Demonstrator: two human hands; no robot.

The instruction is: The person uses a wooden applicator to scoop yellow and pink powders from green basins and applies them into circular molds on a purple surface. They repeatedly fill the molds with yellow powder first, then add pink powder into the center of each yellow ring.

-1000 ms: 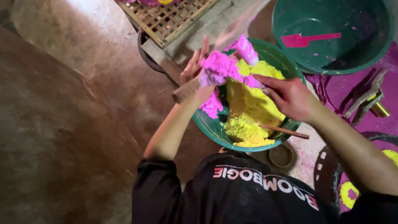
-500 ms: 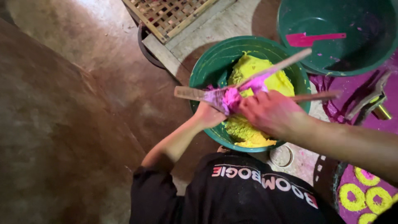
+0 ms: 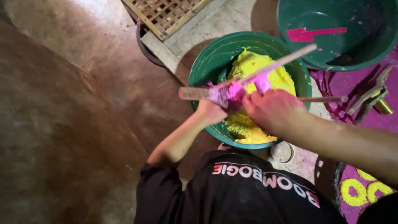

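A: While both hands sit over the green basin [image 3: 207, 62], take that as the landmark. Biggest first?

B: Dirt floor [image 3: 62, 124] left of the basin, second green tub [image 3: 373, 49] up-right of it with a pink paddle [image 3: 315, 33] inside. Woven tray [image 3: 166, 12] above-left. Purple mat [image 3: 356, 83] right of the basin, yellow rings [image 3: 365, 191] lower right of it.

A: Inside the basin?

B: Yellow dough [image 3: 253, 66], heaped, crumbly at the near edge. Thin stick [image 3: 327, 99] pokes out over the basin's right rim.

A: The thing in hand?

B: Wooden stick [image 3: 273, 66], flat and long, over the basin's middle. Long axis runs from low-left to high-right, far end reaching toward the tub. Pale wood, smeared pink at the middle where a pink lump [image 3: 232, 91] clings.

A: Grips?

B: Left hand [image 3: 211, 110] is closed around the stick's lower-left part, just below the lump. Right hand [image 3: 271, 110] is curled, fingers pinching the pink lump from the right side; how tight, can't tell. Stick lies above and across both hands; left hand is nearer its short end, right hand nearer the long free end.

A: Small stuff?

B: Round lid [image 3: 282, 152] just below the basin's rim.
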